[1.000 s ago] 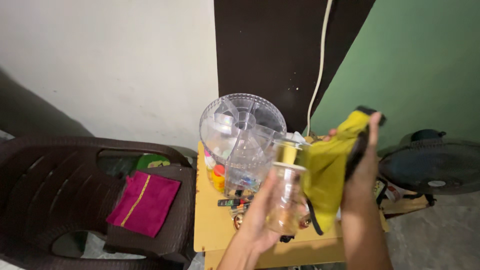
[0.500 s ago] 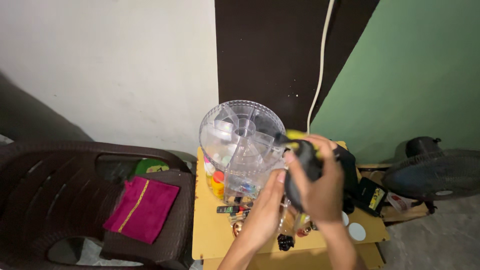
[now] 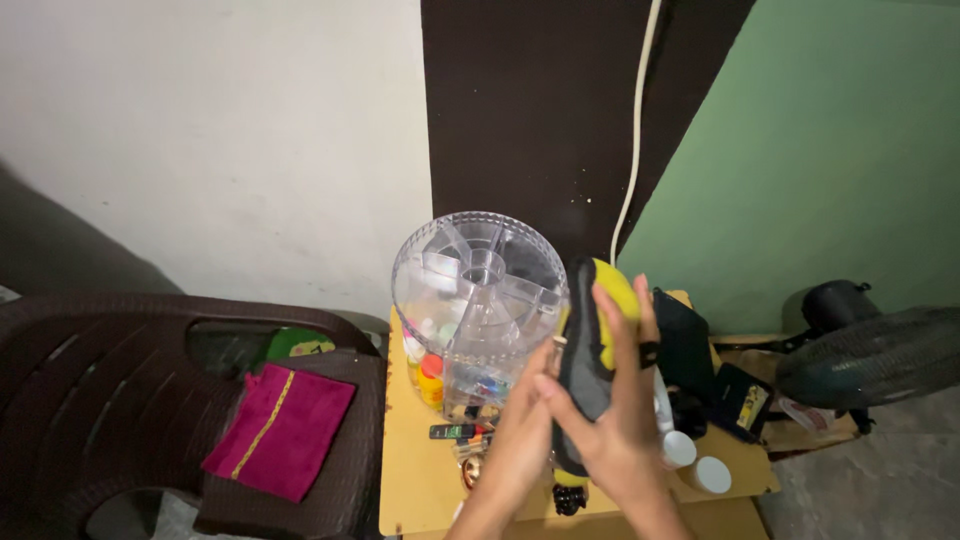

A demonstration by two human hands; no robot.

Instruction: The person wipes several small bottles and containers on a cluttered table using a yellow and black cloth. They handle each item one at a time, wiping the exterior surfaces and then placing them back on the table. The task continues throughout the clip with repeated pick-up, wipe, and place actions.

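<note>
My right hand (image 3: pixel 615 420) is wrapped around a yellow-grey cloth (image 3: pixel 592 345); my left hand (image 3: pixel 530 425) presses flat against it, above the table (image 3: pixel 415 480), beside the clear organiser (image 3: pixel 475 300).

A small yellow desk (image 3: pixel 415 495) stands against the wall, between a dark plastic chair (image 3: pixel 120 400) and a floor fan (image 3: pixel 870 355). On the desk's back left stands a clear round organiser (image 3: pixel 470 290) with divided compartments on top. At its foot stands a small bottle with an orange cap (image 3: pixel 431 380), and in front of it lie a dark flat stick (image 3: pixel 452 431) and other small items too jumbled to tell apart. Two white round caps (image 3: pixel 695 462) sit near the right front edge. A black pouch (image 3: pixel 683 345) stands at the back right, with a dark packet (image 3: pixel 745 400) beside it. A magenta cloth (image 3: pixel 280 430) lies on the chair seat.
</note>
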